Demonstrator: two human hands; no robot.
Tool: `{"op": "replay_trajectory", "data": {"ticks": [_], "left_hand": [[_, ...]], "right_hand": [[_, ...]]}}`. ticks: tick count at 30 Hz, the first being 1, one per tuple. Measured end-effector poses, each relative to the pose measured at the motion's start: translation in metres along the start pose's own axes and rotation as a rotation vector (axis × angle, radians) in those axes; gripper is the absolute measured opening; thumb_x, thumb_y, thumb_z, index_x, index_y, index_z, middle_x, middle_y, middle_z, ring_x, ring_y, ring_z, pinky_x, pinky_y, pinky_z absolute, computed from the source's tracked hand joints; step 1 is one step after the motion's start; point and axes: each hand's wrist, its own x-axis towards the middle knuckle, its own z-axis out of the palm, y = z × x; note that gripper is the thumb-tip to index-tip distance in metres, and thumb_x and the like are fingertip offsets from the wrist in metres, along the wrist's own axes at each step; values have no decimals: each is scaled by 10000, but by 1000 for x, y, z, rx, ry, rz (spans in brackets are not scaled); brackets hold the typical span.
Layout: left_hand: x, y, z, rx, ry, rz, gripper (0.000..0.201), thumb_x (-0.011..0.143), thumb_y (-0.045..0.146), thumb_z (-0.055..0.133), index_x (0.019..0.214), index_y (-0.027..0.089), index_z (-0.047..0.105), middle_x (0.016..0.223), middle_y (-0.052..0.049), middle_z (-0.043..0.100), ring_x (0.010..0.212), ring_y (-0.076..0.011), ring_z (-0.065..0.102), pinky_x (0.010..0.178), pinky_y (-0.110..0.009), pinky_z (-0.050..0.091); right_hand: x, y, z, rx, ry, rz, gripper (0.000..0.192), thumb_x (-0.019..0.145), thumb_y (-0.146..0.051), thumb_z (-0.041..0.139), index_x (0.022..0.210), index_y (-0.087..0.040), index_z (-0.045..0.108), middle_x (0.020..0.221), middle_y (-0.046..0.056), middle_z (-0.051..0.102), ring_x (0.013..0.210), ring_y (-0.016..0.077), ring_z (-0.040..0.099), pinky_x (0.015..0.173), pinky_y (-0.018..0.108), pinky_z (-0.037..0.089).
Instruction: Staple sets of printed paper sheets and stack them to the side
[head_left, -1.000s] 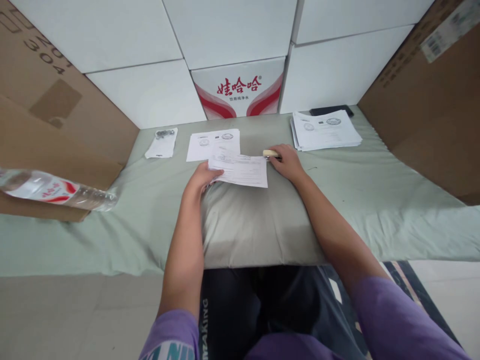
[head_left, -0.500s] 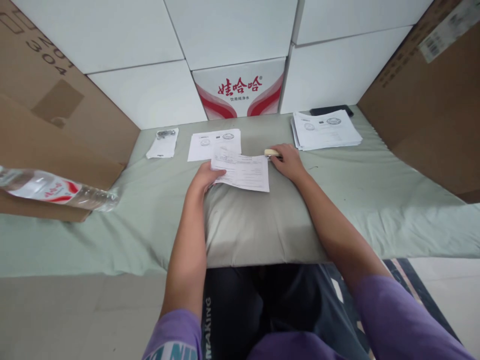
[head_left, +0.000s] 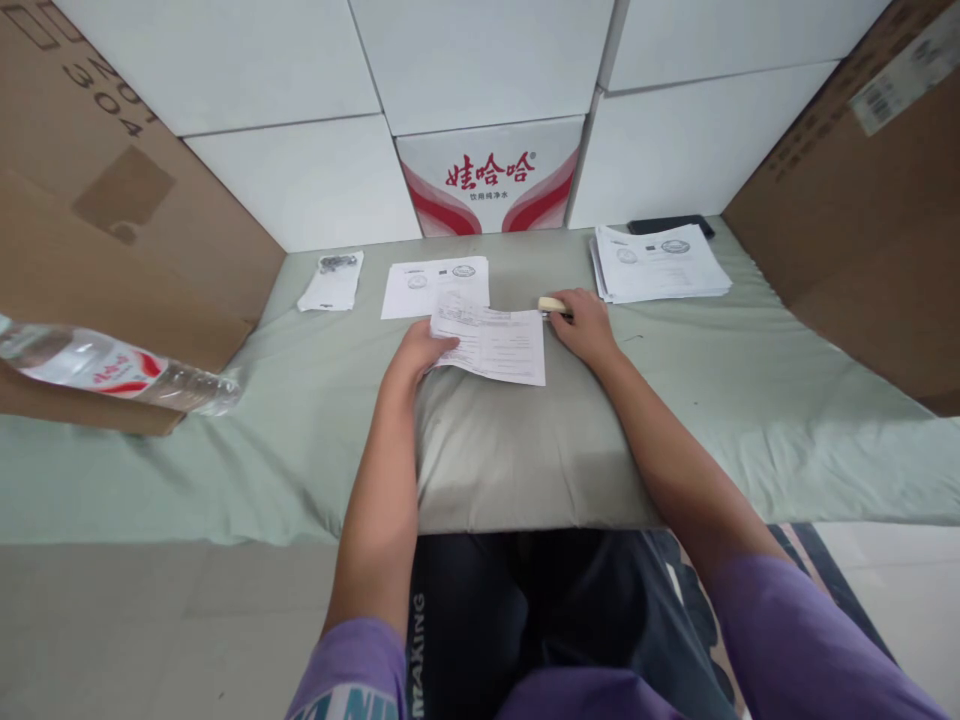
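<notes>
My left hand (head_left: 421, 350) pinches the left edge of a printed paper sheet (head_left: 499, 345), thumb on top, held just over the cloth-covered surface. At the sheet's upper right corner, my right hand (head_left: 587, 325) is closed around a small cream stapler (head_left: 553, 304) with a metal underside. Its front end is at the corner; whether the paper sits between its jaws I cannot tell. Behind the held sheet lie printed papers (head_left: 401, 290) with stamp marks, partly covered by it. To the right of my right hand rests a thicker stack of similar papers (head_left: 660, 270).
A dark phone (head_left: 671, 226) lies behind the stack. At the left is a white packet (head_left: 334, 285) with small dark items on top. A water bottle (head_left: 120, 368) lies by a cardboard box (head_left: 150, 200); another box (head_left: 870, 220) stands right. White cartons (head_left: 487, 70) wall the back.
The whole view has shifted slightly. Both hands, the sheet and the stapler keep nearly the same places relative to each other.
</notes>
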Motion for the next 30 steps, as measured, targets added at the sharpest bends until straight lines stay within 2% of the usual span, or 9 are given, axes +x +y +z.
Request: {"op": "replay_trajectory", "data": {"ticks": [13,30], "left_hand": [[-1,1,0,56,-2,5,458,545,180,818,998,126,780,1112,-142,788,1098,-355,728,1031,-488,544],[-4,3,-2,91,-17,-28,411,604,216,821,1008,150,781,1135,-141,785,1090,-344,732,1017,-492,550]], "right_hand": [[0,-2,0,-12,-12,12,320,905,-306,502,1146,-195,681,1112,150,689,1063,336,544,933,473,406],[-1,-3,0,-24,-18,15,322,908,-308,503,1156,-199,676,1125,149,688,1074,338,544,934,474,407]]}}
